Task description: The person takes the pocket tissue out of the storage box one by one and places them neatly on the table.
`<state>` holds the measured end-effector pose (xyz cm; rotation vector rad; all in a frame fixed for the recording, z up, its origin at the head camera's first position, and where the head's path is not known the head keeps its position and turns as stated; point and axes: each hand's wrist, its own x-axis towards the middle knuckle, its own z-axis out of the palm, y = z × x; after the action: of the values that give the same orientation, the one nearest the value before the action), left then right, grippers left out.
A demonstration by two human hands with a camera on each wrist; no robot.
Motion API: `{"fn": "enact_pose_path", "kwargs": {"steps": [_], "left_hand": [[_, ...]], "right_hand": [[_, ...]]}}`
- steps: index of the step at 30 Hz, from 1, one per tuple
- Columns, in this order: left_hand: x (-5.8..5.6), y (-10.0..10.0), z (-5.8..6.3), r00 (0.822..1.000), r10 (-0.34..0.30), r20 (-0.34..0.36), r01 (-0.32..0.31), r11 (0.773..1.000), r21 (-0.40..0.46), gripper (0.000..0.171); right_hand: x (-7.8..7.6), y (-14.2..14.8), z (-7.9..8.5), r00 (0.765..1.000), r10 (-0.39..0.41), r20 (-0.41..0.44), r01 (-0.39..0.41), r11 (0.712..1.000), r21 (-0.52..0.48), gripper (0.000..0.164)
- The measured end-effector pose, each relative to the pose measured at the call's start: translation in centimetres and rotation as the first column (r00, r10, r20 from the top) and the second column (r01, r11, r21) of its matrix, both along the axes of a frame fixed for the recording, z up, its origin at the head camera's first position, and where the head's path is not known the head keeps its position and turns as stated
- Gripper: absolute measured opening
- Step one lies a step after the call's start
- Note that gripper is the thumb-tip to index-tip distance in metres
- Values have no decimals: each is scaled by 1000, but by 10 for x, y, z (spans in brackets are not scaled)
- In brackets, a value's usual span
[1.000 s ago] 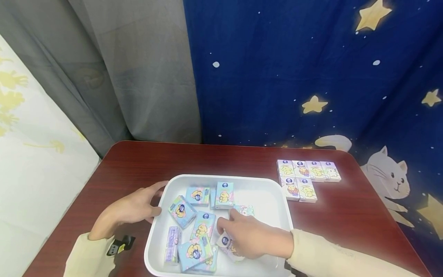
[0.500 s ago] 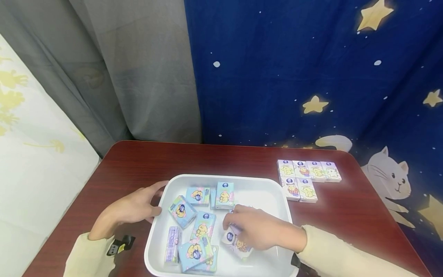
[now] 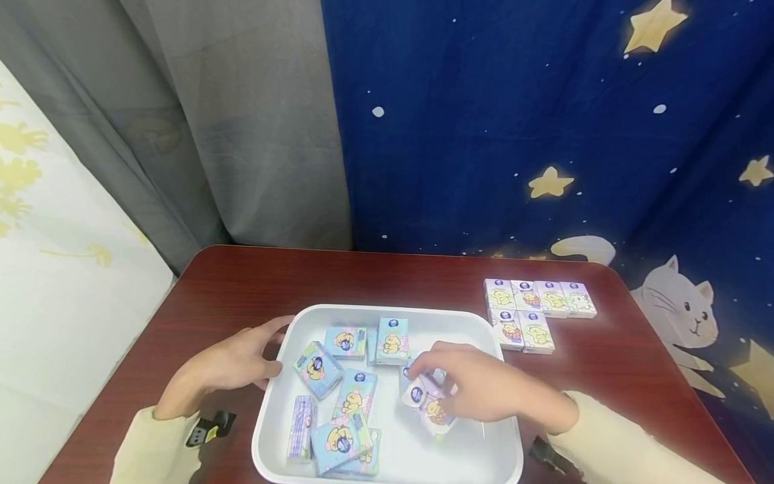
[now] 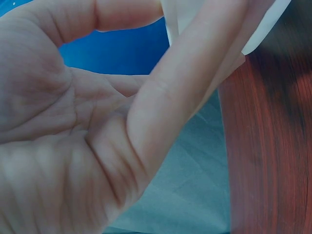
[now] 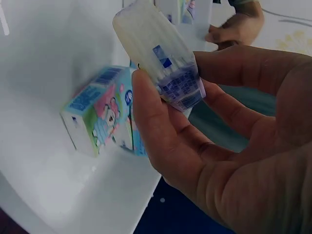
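Observation:
My right hand (image 3: 484, 380) pinches a small purple-and-white tissue pack (image 3: 435, 411) between thumb and fingers, inside the white tray (image 3: 510, 450). In the right wrist view, the pack's clear wrapped end (image 5: 158, 53) shows above a blue tissue pack (image 5: 97, 114) in the tray. My left hand (image 3: 232, 356) rests against the outside of the tray's left rim, thumb and fingers spread and fairly straight. Its thumb (image 4: 180, 78) crosses the left wrist view, with part of the white tray behind. Several blue packs with a yellow cartoon figure, such as one tissue pack (image 3: 319, 370), lie loosely in the tray.
A purple tissue pack (image 3: 301, 427) stands on edge at the tray's left. Several white-purple packs (image 3: 508, 329) lie side by side in two rows on the dark red table (image 3: 242, 282), behind and right of the tray. Grey and blue curtains (image 3: 453, 168) hang behind the table.
My right hand has moved right with the purple-and-white tissue pack, away from the blue packs on the left, uncovering more of the tray floor. My left hand has stayed still.

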<state>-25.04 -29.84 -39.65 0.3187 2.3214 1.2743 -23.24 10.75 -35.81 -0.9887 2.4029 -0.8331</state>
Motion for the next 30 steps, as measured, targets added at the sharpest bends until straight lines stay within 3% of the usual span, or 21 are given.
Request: {"fn": "enact_pose_path", "kwargs": {"steps": [10, 17, 30], "left_hand": [[1, -1, 1, 1000, -16, -2, 16, 1000, 4, 83], [1, 0, 3, 1000, -17, -5, 17, 1000, 11, 82], [2, 0, 3, 1000, -22, 2, 22, 1000, 14, 82]], "right_hand": [[-7, 24, 7, 990, -80, 116, 89, 993, -78, 53], [-11, 40, 7, 981, -125, 151, 145, 981, -126, 56], [-21, 67, -2, 939, -241, 245, 283, 947, -151, 60]]}}
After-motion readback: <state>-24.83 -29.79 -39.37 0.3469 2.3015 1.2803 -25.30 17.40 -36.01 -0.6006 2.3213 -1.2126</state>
